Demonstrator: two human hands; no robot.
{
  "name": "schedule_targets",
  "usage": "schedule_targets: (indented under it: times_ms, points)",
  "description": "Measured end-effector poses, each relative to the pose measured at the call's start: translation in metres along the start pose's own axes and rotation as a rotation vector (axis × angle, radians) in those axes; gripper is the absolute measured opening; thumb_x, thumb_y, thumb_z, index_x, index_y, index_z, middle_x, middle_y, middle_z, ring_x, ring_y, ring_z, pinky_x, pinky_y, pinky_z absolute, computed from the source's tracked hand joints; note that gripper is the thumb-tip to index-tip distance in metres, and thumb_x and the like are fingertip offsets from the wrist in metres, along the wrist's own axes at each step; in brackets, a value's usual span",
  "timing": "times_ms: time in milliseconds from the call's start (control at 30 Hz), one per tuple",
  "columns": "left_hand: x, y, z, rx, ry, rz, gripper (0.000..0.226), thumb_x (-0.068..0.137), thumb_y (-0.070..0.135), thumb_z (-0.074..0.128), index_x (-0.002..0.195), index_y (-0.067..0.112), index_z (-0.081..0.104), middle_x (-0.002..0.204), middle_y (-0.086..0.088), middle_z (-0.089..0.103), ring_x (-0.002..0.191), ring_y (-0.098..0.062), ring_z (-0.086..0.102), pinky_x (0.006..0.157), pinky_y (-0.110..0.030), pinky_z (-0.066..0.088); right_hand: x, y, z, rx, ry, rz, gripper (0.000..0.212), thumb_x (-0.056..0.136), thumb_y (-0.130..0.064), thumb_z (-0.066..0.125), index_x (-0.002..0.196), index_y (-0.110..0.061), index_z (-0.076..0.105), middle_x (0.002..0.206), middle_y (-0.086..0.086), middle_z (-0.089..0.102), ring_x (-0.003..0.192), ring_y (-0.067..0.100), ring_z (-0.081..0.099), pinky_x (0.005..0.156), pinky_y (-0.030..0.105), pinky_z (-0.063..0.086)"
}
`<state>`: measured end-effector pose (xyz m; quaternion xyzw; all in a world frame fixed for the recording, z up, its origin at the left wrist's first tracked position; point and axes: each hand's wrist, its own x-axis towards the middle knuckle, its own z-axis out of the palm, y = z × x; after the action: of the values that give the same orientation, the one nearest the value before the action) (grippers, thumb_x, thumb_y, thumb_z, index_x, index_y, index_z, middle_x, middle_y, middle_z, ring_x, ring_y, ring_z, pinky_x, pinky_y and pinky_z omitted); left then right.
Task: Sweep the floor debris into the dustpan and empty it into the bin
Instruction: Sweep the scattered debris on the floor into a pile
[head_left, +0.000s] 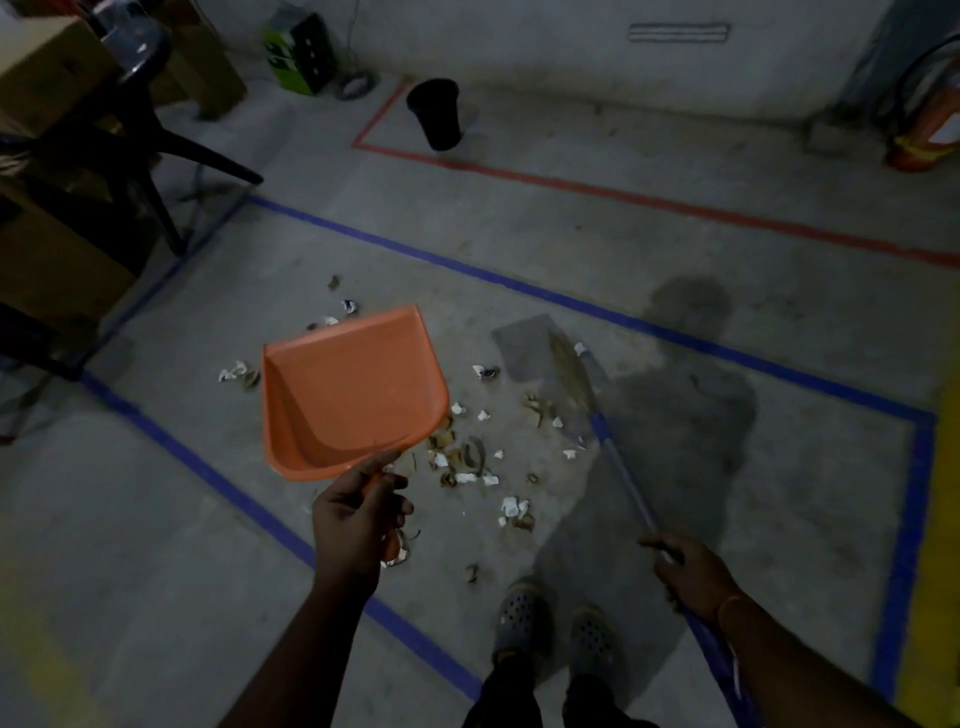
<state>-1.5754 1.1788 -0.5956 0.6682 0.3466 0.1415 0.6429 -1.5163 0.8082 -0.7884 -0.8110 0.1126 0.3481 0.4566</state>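
The concrete floor carries a blue tape rectangle with a red tape outline beyond it toward the far wall. At the left edge of the floor stand cardboard boxes and a dark chair.

The orange dustpan hangs above the floor inside the blue rectangle, its open mouth pointing away toward the far wall; nothing shows inside it. The left hand grips its handle, fingers curled round it and thumb on top. The broom slants from the right, its bristle head blurred and down among the debris. The right hand wraps its blue handle, fingers closed round it.

The black bin stands upright in the near-left corner of the red outline, well apart from the dustpan. Scraps of white paper and brown debris lie scattered on the floor inside the blue rectangle, between dustpan and broom, in front of grey perforated clogs.
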Motion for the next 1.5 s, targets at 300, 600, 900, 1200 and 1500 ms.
schedule_targets:
  times_ms: [300, 600, 900, 1200, 1500]
  points:
    - [0.015, -0.003, -0.025, -0.024, 0.04, 0.012, 0.029, 0.097, -0.007, 0.054, 0.116, 0.005, 0.073, 0.072, -0.016, 0.066, 0.048, -0.016, 0.057, 0.042, -0.018, 0.038, 0.051, -0.012, -0.003, -0.128, 0.034, 0.091, 0.024, 0.093, 0.001, 0.055, 0.11, -0.011, 0.067, 0.051, 0.007, 0.061, 0.043, 0.022, 0.055, 0.045, 0.027, 0.048]
    - [0.038, -0.008, -0.073, 0.005, 0.114, 0.063, 0.032, 0.099, -0.005, 0.056, 0.111, 0.019, 0.073, 0.075, -0.005, 0.076, 0.059, -0.017, 0.069, 0.049, -0.02, 0.049, 0.089, -0.066, 0.101, -0.199, -0.174, 0.034, 0.026, 0.089, -0.001, 0.058, 0.102, -0.019, 0.07, 0.092, 0.012, 0.07, 0.036, 0.011, 0.053, 0.039, 0.024, 0.046]
    - [0.065, -0.019, -0.109, 0.018, 0.06, 0.014, 0.031, 0.099, -0.006, 0.055, 0.117, 0.013, 0.071, 0.079, -0.006, 0.077, 0.061, -0.014, 0.07, 0.05, -0.021, 0.049, 0.045, -0.071, 0.135, -0.139, -0.177, -0.081, 0.034, 0.089, -0.001, 0.059, 0.1, -0.031, 0.072, 0.07, -0.004, 0.068, 0.038, 0.003, 0.05, 0.043, 0.022, 0.043]
    - [0.095, -0.032, -0.133, 0.022, -0.012, 0.023, 0.033, 0.099, -0.005, 0.055, 0.11, 0.019, 0.075, 0.088, -0.025, 0.07, 0.055, -0.012, 0.067, 0.043, -0.016, 0.043, -0.012, -0.017, 0.132, -0.036, 0.077, 0.103, 0.032, 0.093, -0.001, 0.057, 0.107, -0.027, 0.071, 0.07, 0.005, 0.07, 0.047, 0.02, 0.06, 0.045, 0.027, 0.049]
    - [0.076, -0.053, -0.188, 0.014, -0.065, 0.067, 0.031, 0.099, -0.004, 0.055, 0.112, 0.018, 0.074, 0.079, -0.014, 0.074, 0.053, -0.014, 0.063, 0.043, -0.018, 0.041, -0.045, -0.009, 0.225, -0.075, -0.001, 0.208, 0.028, 0.09, -0.003, 0.056, 0.105, -0.023, 0.069, 0.091, 0.01, 0.068, 0.048, 0.02, 0.062, 0.045, 0.028, 0.051]
